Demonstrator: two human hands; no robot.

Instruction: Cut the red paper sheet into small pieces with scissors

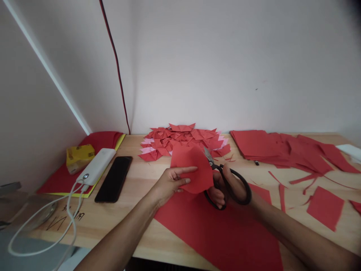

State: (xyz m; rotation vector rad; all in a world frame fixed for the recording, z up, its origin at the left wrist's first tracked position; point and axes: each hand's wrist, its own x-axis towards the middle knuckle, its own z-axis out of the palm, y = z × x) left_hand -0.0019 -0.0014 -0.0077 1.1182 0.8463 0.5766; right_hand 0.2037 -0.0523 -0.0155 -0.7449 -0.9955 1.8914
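My left hand pinches a piece of red paper between thumb and fingers, holding it up above the table. Along the paper's right side the edge looks curved. Black-handled scissors are in my right hand, fingers through the loops. Their blades point up and to the left at the paper's right edge; how far they are apart is hard to see. Under both hands lies a large red sheet, reaching the table's front edge.
Folded red and pink paper pieces are heaped by the wall. Stacked red paper, a red square and thin strips lie right. A phone, a white power bank with cable and a yellow packet lie left.
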